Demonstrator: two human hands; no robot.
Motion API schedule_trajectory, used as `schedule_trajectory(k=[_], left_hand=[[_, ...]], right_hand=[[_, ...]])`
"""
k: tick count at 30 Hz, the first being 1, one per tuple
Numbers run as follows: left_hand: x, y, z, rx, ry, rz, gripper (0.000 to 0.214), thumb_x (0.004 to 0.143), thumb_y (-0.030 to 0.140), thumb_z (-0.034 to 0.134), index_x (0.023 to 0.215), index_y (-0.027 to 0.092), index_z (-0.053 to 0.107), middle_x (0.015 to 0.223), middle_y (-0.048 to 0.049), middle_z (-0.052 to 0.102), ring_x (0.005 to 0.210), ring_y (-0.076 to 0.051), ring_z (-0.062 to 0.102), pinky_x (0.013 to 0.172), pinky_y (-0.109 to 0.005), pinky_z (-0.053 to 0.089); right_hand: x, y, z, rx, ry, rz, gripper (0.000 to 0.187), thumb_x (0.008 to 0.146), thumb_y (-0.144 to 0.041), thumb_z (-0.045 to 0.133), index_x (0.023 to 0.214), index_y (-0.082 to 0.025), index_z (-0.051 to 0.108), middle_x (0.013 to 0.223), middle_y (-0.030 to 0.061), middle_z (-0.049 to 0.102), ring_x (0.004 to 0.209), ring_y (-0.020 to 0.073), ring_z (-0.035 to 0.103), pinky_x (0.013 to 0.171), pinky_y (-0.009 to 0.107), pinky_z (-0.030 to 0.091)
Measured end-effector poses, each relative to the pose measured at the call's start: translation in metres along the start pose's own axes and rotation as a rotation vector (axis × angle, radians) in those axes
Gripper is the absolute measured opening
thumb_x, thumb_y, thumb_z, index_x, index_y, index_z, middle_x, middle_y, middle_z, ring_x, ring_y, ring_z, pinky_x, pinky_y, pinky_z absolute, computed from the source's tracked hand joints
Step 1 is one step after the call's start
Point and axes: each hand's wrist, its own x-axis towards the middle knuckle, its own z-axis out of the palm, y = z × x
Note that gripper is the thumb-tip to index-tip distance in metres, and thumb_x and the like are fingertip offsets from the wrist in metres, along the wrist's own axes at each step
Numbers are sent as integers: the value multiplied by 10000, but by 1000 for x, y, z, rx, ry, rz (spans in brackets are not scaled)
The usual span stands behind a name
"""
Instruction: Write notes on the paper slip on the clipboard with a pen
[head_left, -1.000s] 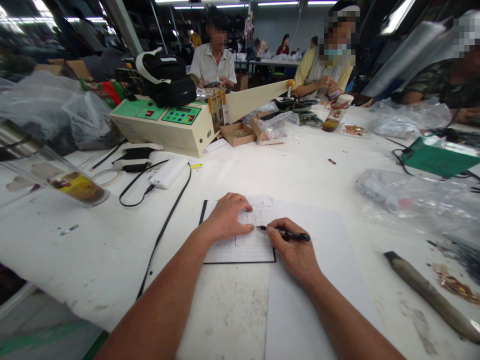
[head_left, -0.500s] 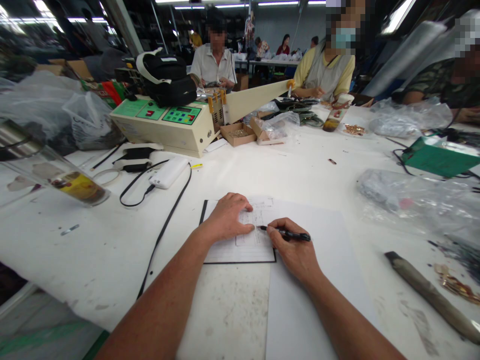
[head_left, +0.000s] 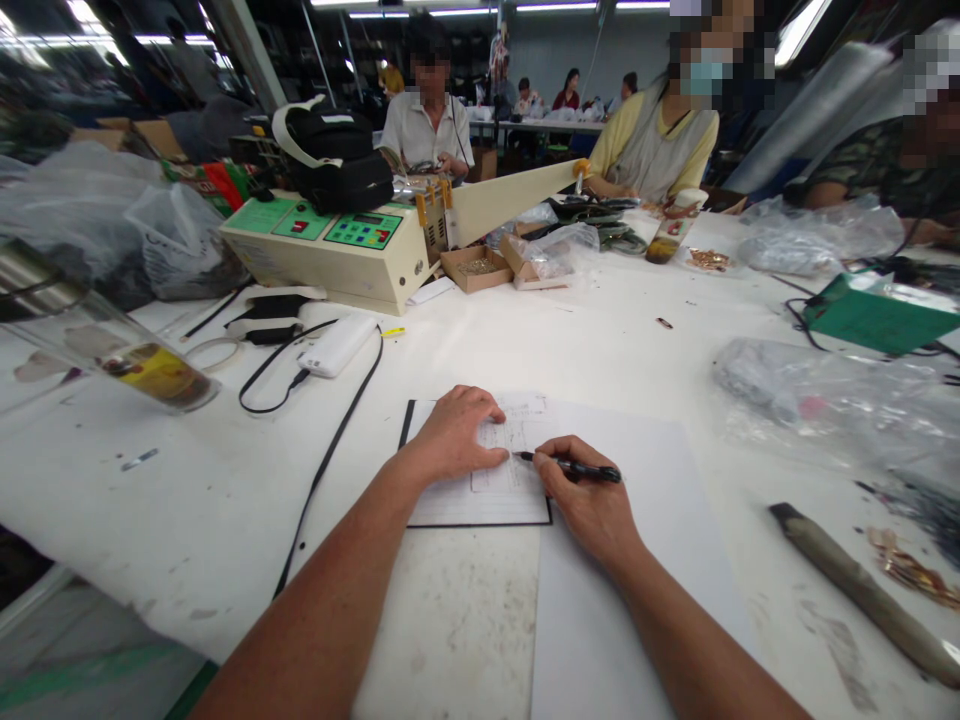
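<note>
My left hand [head_left: 455,434] lay flat and open on the sheet [head_left: 487,490], while my right hand [head_left: 589,505] gripped a pen [head_left: 574,467], tip touching the sheet.

white worktable [head_left: 615,340], scuffed and crowded
bearing a printed sheet [head_left: 480,500] near the front, a cream control box [head_left: 330,250], black cable [head_left: 334,440], plastic bags [head_left: 825,400], cardboard boxes [head_left: 476,268]
</note>
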Motion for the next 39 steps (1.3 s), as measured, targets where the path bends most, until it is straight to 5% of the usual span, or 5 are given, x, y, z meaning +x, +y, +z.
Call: schedule_trajectory(k=[39], left_hand=[[0, 1, 0, 3, 2, -2, 381, 709, 338, 848, 1037, 260, 671, 1183, -32, 658, 1208, -300, 537, 1091, -454, 449]], right_hand=[[1, 0, 0, -7, 14, -4, 188, 918, -381, 665, 807, -230, 684, 654, -35, 600, 614, 164, 522, 593, 293, 404]])
